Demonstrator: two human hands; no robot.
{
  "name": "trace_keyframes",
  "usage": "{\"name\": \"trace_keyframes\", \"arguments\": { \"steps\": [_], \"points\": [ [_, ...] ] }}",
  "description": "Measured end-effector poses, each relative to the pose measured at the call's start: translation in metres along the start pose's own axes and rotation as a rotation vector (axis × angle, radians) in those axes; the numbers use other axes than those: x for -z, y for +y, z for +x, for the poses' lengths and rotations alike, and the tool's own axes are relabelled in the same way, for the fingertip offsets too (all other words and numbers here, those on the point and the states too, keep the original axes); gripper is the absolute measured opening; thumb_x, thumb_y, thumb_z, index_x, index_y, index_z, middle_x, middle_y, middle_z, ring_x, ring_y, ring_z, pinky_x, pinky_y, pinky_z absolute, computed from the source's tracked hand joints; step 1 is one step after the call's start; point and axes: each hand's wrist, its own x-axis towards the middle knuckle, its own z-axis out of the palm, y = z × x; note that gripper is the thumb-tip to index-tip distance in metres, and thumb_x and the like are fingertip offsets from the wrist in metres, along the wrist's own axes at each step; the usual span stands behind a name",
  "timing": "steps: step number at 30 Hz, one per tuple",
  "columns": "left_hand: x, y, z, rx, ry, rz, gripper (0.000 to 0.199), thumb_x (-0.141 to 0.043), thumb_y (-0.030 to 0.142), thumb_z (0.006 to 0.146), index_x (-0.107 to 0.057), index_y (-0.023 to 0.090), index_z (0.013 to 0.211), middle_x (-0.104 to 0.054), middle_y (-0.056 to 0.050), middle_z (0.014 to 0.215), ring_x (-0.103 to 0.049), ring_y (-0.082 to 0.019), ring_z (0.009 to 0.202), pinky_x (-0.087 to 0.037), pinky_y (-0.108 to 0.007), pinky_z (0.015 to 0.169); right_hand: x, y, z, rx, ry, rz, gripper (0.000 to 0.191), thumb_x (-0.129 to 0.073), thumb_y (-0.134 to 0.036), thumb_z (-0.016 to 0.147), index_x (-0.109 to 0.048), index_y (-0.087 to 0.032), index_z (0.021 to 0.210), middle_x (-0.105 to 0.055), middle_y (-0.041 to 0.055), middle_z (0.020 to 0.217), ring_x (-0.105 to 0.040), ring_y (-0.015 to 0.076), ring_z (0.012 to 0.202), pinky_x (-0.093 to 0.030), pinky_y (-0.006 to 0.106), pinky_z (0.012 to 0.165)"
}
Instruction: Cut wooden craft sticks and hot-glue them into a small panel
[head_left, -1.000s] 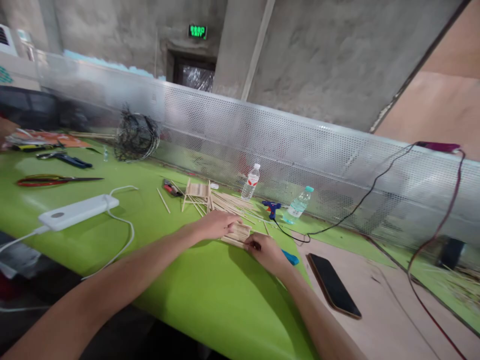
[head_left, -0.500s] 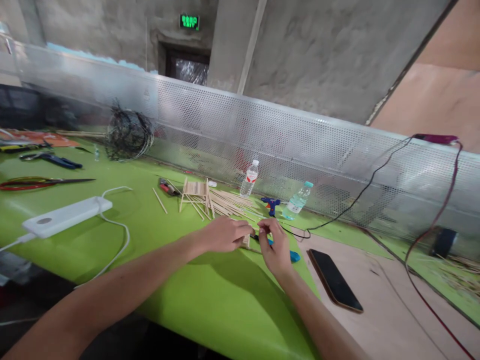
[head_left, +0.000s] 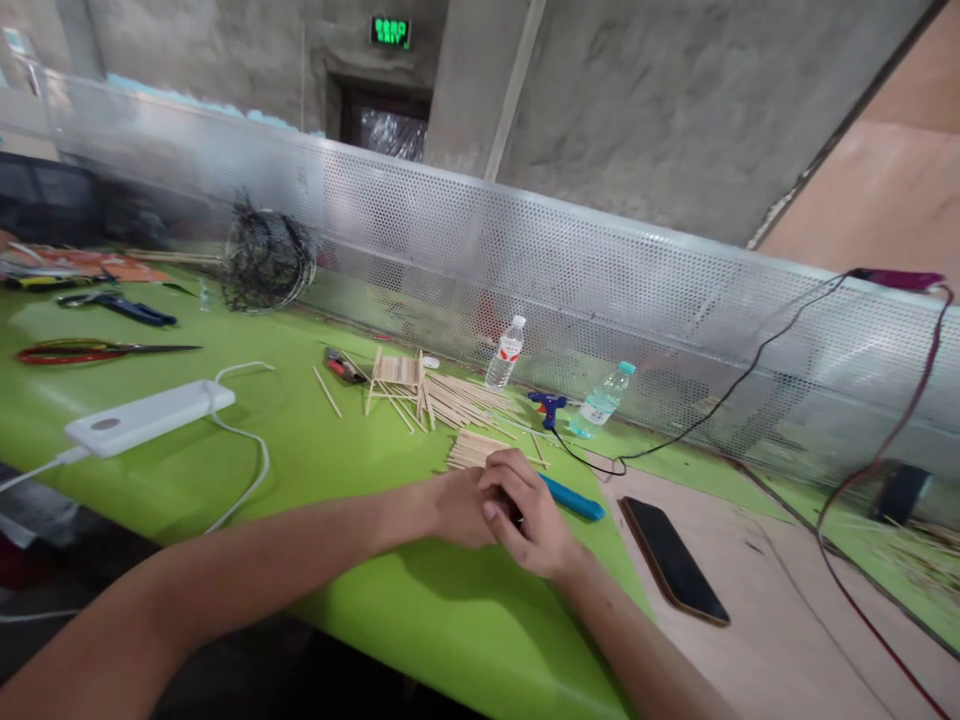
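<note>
Since half a second ago both hands have drawn back toward the near edge of the green table (head_left: 360, 600) and come together, leaving the flat panel of wooden sticks (head_left: 474, 448) uncovered just beyond them. The left hand (head_left: 459, 505) lies low over the table, forearm reaching in from the lower left, its fingers hidden behind the other hand, so their grip cannot be told. The right hand (head_left: 529, 515) overlaps it, fingers curled inward around a small dark object that cannot be identified. A blue-handled tool (head_left: 574, 498) lies just beside the right hand, a dark phone (head_left: 673, 572) farther right. Behind stand two water bottles (head_left: 504, 354), one with a red-and-white label too small to read. The green sign (head_left: 391, 31) above the doorway is illegible.
</note>
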Motion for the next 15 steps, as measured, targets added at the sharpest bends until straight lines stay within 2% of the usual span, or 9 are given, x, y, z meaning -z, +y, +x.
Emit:
{"name": "trace_keyframes", "arguments": {
  "steps": [3, 8, 12, 15],
  "points": [
    [0.0009, 0.0025, -0.0012, 0.003, 0.000, -0.034, 0.024, -0.048, 0.013, 0.098, -0.071, 0.011, 0.105, -0.072, -0.010, 0.108, -0.062, -0.020, 0.106, -0.048, -0.032, 0.102, -0.0024, -0.0016, 0.0004, -0.005, 0.009, 0.007, 0.019, -0.052, -0.015, 0.091, -0.054, -0.023, 0.108, -0.058, 0.0105, 0.110, -0.057, 0.0255, 0.100, -0.050, 0.043, 0.087],
    [0.0017, 0.0076, -0.0001, 0.094, -0.057, -0.085, 0.022, -0.052, 0.012, 0.094, -0.072, 0.014, 0.104, -0.073, -0.009, 0.108, -0.064, -0.021, 0.103, -0.053, -0.031, 0.091, -0.0017, -0.0011, 0.0016, -0.093, -0.019, -0.019, 0.011, -0.050, -0.016, 0.092, -0.051, -0.024, 0.099, -0.059, 0.0064, 0.092, -0.056, 0.0215, 0.081, -0.047, 0.036, 0.071],
    [0.0016, 0.0047, 0.0004, 0.002, -0.037, -0.074, 0.019, -0.054, 0.008, 0.091, -0.072, 0.013, 0.093, -0.074, -0.009, 0.101, -0.065, -0.021, 0.098, -0.054, -0.030, 0.087, -0.0007, -0.0007, -0.0012, -0.174, -0.050, -0.078, 0.007, -0.048, -0.018, 0.093, -0.049, -0.025, 0.095, -0.058, 0.0015, 0.079, -0.053, 0.0180, 0.067, -0.040, 0.032, 0.061],
    [0.0001, -0.0004, -0.0029, -0.005, -0.008, 0.010, 0.017, -0.055, 0.010, 0.091, -0.072, 0.015, 0.091, -0.075, -0.007, 0.097, -0.064, -0.018, 0.095, -0.055, -0.029, 0.083, -0.0013, -0.0016, -0.0016, -0.139, 0.006, -0.076, 0.009, -0.049, -0.016, 0.094, -0.049, -0.025, 0.095, -0.056, 0.0020, 0.081, -0.052, 0.0185, 0.070, -0.041, 0.032, 0.062]
  ]
}}
